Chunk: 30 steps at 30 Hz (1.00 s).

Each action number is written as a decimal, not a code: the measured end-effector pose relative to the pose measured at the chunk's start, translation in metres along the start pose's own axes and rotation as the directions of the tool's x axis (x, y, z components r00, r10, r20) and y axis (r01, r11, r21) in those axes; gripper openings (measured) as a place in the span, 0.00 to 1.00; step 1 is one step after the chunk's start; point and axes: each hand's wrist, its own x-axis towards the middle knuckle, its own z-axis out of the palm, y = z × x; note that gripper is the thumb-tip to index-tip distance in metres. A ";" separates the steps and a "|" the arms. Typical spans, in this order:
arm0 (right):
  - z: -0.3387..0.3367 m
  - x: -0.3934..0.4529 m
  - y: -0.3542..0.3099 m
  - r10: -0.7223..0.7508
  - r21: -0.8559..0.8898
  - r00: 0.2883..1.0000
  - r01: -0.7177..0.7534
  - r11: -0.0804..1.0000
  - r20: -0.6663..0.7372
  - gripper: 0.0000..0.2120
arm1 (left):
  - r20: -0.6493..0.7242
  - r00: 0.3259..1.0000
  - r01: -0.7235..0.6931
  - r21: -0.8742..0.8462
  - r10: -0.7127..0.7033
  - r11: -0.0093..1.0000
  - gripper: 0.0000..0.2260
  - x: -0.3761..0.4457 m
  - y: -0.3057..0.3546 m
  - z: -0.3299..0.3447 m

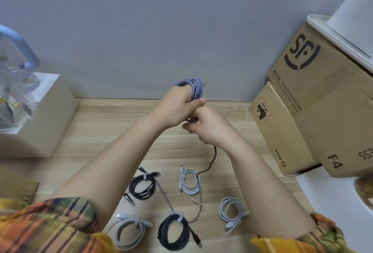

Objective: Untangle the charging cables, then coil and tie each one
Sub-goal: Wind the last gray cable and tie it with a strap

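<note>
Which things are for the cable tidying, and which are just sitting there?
For the job:
- braided cable being wound round the left hand, fed by the right hand
- five tied coils, such as the black coil and the white coil

Just lying about:
- cardboard boxes
- clear bag

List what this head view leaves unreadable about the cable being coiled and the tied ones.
- Braided cable: how the right hand grips it is hidden by its own fingers.
- Its far plug: not identifiable.
- Black coil: partly under the left hand's forearm.
- Ties: fastening too small to judge.
</note>
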 end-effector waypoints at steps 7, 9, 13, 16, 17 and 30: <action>-0.019 -0.011 0.019 0.121 0.204 0.942 -0.058 0.977 -0.312 0.21 | 0.311 0.934 0.184 -0.004 -0.174 0.983 0.16 -0.016 -0.009 -0.025; -0.015 -0.007 0.026 0.106 0.069 0.947 -0.089 0.994 -0.303 0.17 | 0.416 0.897 0.243 -0.177 -0.151 0.954 0.18 -0.025 -0.008 -0.028; -0.016 -0.009 0.044 0.242 -0.109 0.914 -0.290 0.951 -0.325 0.09 | 0.339 0.932 0.292 -0.489 -0.130 0.822 0.12 -0.032 -0.015 -0.046; -0.018 -0.010 0.048 0.314 -0.209 0.906 -0.379 0.902 -0.285 0.09 | 0.224 0.973 0.210 -0.776 -0.052 0.594 0.08 -0.035 -0.019 -0.054; -0.019 -0.010 0.049 0.350 -0.235 0.904 -0.406 0.883 -0.245 0.14 | 0.177 0.984 0.170 -0.853 -0.033 0.493 0.06 -0.033 -0.020 -0.057; -0.026 -0.006 0.044 0.395 0.388 0.916 -0.337 0.858 -0.077 0.23 | -0.005 1.000 -0.005 -1.000 -0.004 0.025 0.12 -0.029 -0.024 -0.060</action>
